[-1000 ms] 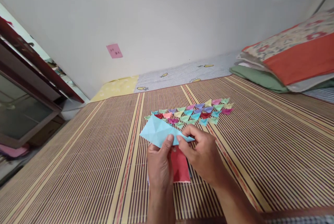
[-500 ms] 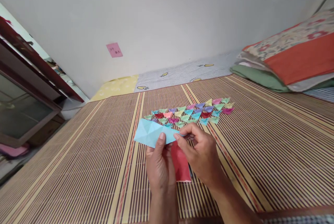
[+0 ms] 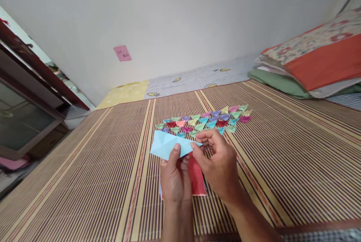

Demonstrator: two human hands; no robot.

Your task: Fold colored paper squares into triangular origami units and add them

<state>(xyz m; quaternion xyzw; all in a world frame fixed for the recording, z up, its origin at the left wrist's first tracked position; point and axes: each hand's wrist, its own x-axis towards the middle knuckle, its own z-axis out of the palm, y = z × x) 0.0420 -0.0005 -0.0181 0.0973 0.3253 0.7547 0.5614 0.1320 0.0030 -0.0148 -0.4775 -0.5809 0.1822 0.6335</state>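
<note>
Blue paper: a light blue creased sheet (image 3: 169,145), folded into a long strip shape, is held up just above the mat, in front of both hands, with crease lines visible on the left half.
Left hand: the left hand (image 3: 174,178) is closed on the lower edge of the blue paper, thumb pressed on the front near the middle.
Right hand: the right hand (image 3: 218,161) is pinched on the paper's right tip, thumb and forefinger closed on it; the other fingers are curled loosely.
Red paper: a red sheet (image 3: 196,178) is laid flat on the mat under the hands, mostly covered by them; it looks like more sheets could be stacked under it, hard to tell tbh.
Folded pieces: a bunch of little folded paper triangles (image 3: 205,120) in mixed colours is lined up in rows just beyond the blue paper.
Mat: everything is set on a striped bamboo mat (image 3: 84,181).
Bedding: folded quilts (image 3: 313,61) are piled at the far right.
Wall: a pink sticky note (image 3: 122,53) is stuck on the white wall.
</note>
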